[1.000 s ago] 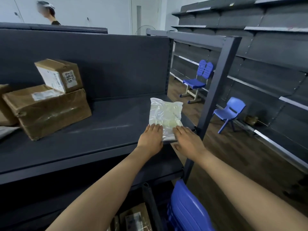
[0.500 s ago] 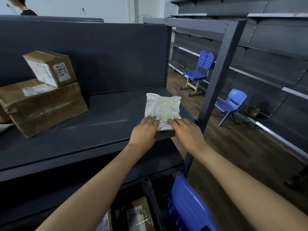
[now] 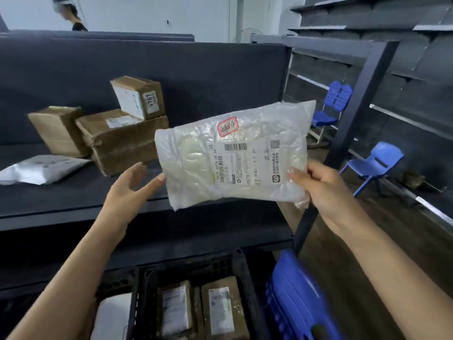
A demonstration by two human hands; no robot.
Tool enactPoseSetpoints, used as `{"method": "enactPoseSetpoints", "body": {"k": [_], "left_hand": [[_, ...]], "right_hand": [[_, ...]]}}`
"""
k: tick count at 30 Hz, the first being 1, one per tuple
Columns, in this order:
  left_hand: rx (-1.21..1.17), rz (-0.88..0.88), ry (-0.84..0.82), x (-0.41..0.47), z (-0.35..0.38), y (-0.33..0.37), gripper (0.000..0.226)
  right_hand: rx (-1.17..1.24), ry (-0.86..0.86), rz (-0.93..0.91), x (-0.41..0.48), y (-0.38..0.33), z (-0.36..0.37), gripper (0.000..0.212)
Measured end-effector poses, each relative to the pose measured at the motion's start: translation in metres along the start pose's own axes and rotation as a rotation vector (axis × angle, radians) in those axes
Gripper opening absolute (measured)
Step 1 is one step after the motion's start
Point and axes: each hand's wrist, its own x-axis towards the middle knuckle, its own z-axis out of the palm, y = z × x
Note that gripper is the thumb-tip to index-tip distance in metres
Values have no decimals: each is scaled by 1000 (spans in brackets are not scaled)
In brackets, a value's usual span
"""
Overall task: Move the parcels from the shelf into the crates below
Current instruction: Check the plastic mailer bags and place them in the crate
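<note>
A clear plastic parcel [image 3: 232, 155] with a printed label and a red stamp hangs in the air in front of the dark shelf [image 3: 73, 192]. My right hand [image 3: 321, 190] grips its right edge. My left hand [image 3: 132, 187] is open, with a fingertip touching the parcel's left edge. On the shelf behind stand three cardboard boxes, one small one [image 3: 138, 96] stacked on a wide one [image 3: 122, 141], and a white mailer bag [image 3: 39, 168] lies flat at the left. Below, a black crate [image 3: 242, 278] holds two brown parcels [image 3: 198, 310].
A second crate at the lower left holds a white bag [image 3: 115, 315]. A blue plastic stack [image 3: 296, 300] sits right of the crates. The shelf's upright post [image 3: 348, 123] stands at the right. Two blue chairs [image 3: 370, 165] are on the wooden floor beyond. A person [image 3: 71, 13] is behind the shelf.
The plastic parcel has been lifted off the shelf and turned label side toward me. My left hand has let go and opened; the right keeps hold. The view has shifted left and down.
</note>
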Motion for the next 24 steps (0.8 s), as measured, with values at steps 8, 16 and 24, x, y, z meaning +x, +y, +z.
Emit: {"method": "enactPoseSetpoints", "body": {"k": [8, 16, 24], "left_hand": [[-390, -327, -69, -66, -69, -59, 40], [-437, -396, -111, -109, -158, -120, 40], [-465, -470, -128, -125, -227, -174, 32]], "right_hand": [[418, -240, 465, -56, 45, 64, 26], [382, -236, 617, -118, 81, 147, 35], [243, -252, 676, -151, 100, 224, 44]]}}
